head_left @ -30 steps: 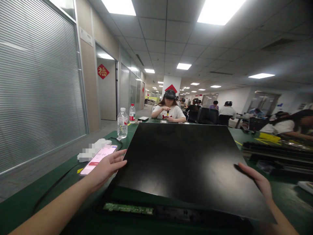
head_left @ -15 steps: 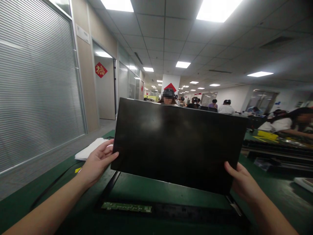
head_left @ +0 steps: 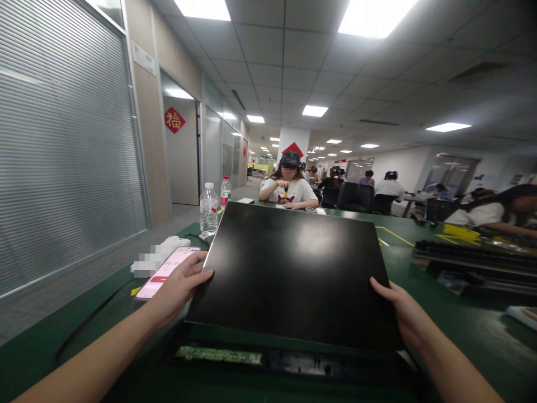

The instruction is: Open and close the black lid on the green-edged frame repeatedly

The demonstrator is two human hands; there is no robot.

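A flat black display panel [head_left: 289, 274] is held between my two hands, tilted with its far edge raised. My left hand [head_left: 182, 282] grips its left edge, thumb on the front face and fingers behind. On the right edge my right hand [head_left: 405, 308] has the same hold, its thumb on the face. Below the panel's near edge lies a dark frame [head_left: 319, 362] on the green table. A narrow green circuit board [head_left: 218, 355] sits at the left of the frame's near bar. The panel hides most of the frame.
Left of the panel lie a lit phone [head_left: 168, 274] and a cable [head_left: 92, 316]. Bottles [head_left: 208, 210] stand behind it. A person [head_left: 289, 182] sits across the green table [head_left: 457, 330]. Dark panel parts [head_left: 474, 271] lie at the right.
Both hands have lowered the panel's far edge, so it leans flatter above the frame. The phone, the bottles and more of the person opposite now show.
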